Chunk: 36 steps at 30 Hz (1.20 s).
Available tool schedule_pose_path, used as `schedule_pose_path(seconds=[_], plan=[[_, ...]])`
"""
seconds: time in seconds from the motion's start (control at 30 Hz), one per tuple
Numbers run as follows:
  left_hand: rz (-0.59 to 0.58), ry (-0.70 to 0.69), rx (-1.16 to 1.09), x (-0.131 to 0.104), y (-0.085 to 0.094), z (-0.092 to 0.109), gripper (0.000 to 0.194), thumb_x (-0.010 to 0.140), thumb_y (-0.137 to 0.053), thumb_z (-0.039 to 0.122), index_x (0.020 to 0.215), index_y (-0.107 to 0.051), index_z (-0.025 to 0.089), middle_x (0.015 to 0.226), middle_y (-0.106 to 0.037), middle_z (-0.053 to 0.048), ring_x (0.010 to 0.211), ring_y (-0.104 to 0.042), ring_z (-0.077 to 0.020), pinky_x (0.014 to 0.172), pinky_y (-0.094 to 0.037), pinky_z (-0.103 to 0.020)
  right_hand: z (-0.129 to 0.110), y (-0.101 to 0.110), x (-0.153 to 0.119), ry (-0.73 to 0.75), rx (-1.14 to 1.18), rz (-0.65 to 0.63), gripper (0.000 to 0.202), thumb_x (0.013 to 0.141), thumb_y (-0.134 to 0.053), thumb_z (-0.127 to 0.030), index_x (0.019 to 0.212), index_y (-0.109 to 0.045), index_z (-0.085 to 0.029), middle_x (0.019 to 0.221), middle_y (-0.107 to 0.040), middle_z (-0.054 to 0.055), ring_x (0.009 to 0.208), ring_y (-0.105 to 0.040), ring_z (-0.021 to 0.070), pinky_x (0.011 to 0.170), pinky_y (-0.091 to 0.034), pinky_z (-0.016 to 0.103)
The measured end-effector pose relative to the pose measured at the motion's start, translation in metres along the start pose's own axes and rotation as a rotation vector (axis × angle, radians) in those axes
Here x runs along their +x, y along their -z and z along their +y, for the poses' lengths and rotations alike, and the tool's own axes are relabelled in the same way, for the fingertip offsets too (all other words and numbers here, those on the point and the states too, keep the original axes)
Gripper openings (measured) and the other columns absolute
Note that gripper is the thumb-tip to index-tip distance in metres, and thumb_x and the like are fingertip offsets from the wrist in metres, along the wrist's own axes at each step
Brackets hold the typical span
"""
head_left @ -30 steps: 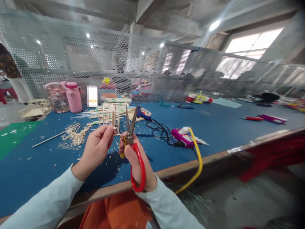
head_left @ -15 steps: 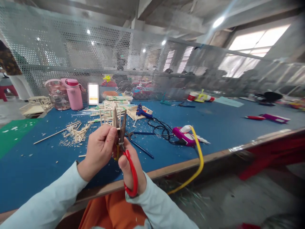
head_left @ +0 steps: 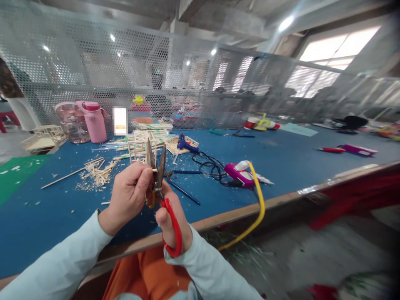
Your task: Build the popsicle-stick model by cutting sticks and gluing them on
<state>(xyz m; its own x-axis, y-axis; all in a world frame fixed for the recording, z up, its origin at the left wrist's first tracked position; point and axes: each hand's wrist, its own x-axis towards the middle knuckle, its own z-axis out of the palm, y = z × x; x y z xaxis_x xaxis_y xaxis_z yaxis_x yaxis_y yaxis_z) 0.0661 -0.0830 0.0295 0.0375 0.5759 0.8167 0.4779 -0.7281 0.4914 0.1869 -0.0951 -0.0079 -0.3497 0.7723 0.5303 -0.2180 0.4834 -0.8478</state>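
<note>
My right hand grips a pair of scissors by its red handles, with the blades apart and pointing away from me. Pinched between the thumb and fingers of my left hand is a thin wooden stick. Its short pale end sticks out between the scissor blades, and the rest is hidden by the hand. Both hands are held close together above the blue tabletop, near its front edge. Just beyond them lie pliers with blue handles.
Wood scraps lie left of my hands. Behind are stick frames, a blue glue gun and a pink bottle. A purple tool with a yellow strap lies right. A perforated screen lines the back.
The scissor blades stand slightly wider apart than before. Both hands keep nearly the same place, and the view has shifted a little.
</note>
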Motion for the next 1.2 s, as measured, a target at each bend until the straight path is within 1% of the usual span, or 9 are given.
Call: schedule_pose_path(seconds=[0.23,0.47,0.53,0.63,0.73,0.87,0.97,1.07,1.2], plan=[[-0.03,-0.074,0.073,0.001,0.001,0.002,0.027,0.09,-0.042,0.02,0.064,-0.05,0.018,0.057,-0.049,0.003,0.053,-0.043,-0.0079,0.051,-0.034,-0.02,0.0,0.001,-0.001,0.025,-0.03,-0.017,0.072,0.074,-0.043,-0.072,0.122,-0.048,-0.019,0.089,-0.055,0.006,0.075,-0.051,0.0187,0.066,-0.044,0.03],[-0.07,-0.09,0.098,0.001,0.003,0.002,0.025,0.089,-0.044,0.019,0.065,-0.05,0.018,0.058,-0.05,0.003,0.054,-0.044,-0.0082,0.051,-0.034,-0.02,-0.001,0.005,-0.001,0.071,-0.239,0.037,0.078,0.071,-0.038,-0.079,0.116,-0.052,-0.017,0.085,-0.054,0.006,0.074,-0.048,0.018,0.066,-0.044,0.03],[-0.09,-0.084,0.086,0.001,0.003,0.003,0.024,0.089,-0.043,0.019,0.066,-0.05,0.018,0.058,-0.05,0.003,0.054,-0.044,-0.0082,0.051,-0.034,-0.02,0.001,0.006,-0.001,0.071,-0.269,0.065,0.076,0.071,-0.037,-0.079,0.111,-0.055,-0.017,0.08,-0.053,0.004,0.07,-0.047,0.0169,0.063,-0.043,0.029],[-0.128,-0.076,0.061,0.002,0.004,0.004,0.024,0.089,-0.043,0.019,0.066,-0.05,0.018,0.059,-0.05,0.003,0.054,-0.044,-0.0081,0.052,-0.035,-0.02,0.006,0.006,-0.002,0.023,-0.287,0.125,0.066,0.076,-0.039,-0.072,0.106,-0.057,-0.016,0.066,-0.047,0.0,0.06,-0.043,0.0139,0.055,-0.039,0.026],[-0.152,-0.06,0.049,0.002,0.003,0.003,0.026,0.089,-0.043,0.019,0.064,-0.048,0.018,0.058,-0.048,0.003,0.054,-0.043,-0.0081,0.052,-0.035,-0.02,0.013,0.006,-0.004,-0.001,-0.272,0.142,0.06,0.081,-0.038,-0.067,0.104,-0.058,-0.015,0.061,-0.043,-0.002,0.054,-0.039,0.012,0.051,-0.036,0.025],[-0.132,0.021,-0.007,0.0,0.0,0.0,0.028,0.09,-0.042,0.022,0.063,-0.047,0.018,0.057,-0.047,0.003,0.053,-0.044,-0.0084,0.051,-0.036,-0.02,0.014,0.005,-0.002,0.037,-0.214,0.064,0.07,0.077,-0.033,-0.074,0.11,-0.054,-0.015,0.069,-0.046,0.001,0.058,-0.039,0.0128,0.052,-0.038,0.026],[-0.102,0.07,-0.034,0.0,-0.002,-0.002,0.031,0.091,-0.041,0.024,0.061,-0.047,0.018,0.055,-0.047,0.003,0.052,-0.043,-0.0084,0.049,-0.036,-0.02,0.009,0.004,-0.001,0.095,-0.218,0.02,0.073,0.075,-0.033,-0.076,0.113,-0.052,-0.016,0.082,-0.049,0.005,0.066,-0.041,0.015,0.06,-0.041,0.029],[-0.12,0.024,-0.009,0.001,0.0,-0.002,0.03,0.09,-0.042,0.023,0.062,-0.05,0.018,0.055,-0.049,0.003,0.051,-0.044,-0.0083,0.05,-0.035,-0.02,0.006,0.005,-0.002,0.094,-0.246,0.018,0.073,0.074,-0.033,-0.076,0.113,-0.051,-0.017,0.085,-0.049,0.005,0.069,-0.041,0.0158,0.064,-0.042,0.03],[-0.154,-0.014,0.006,0.001,0.003,0.0,0.029,0.09,-0.042,0.023,0.065,-0.055,0.019,0.055,-0.052,0.003,0.052,-0.045,-0.0091,0.052,-0.036,-0.021,0.008,0.006,-0.006,0.052,-0.181,-0.005,0.077,0.073,-0.032,-0.078,0.116,-0.05,-0.017,0.086,-0.05,0.006,0.073,-0.045,0.0179,0.068,-0.045,0.032]])
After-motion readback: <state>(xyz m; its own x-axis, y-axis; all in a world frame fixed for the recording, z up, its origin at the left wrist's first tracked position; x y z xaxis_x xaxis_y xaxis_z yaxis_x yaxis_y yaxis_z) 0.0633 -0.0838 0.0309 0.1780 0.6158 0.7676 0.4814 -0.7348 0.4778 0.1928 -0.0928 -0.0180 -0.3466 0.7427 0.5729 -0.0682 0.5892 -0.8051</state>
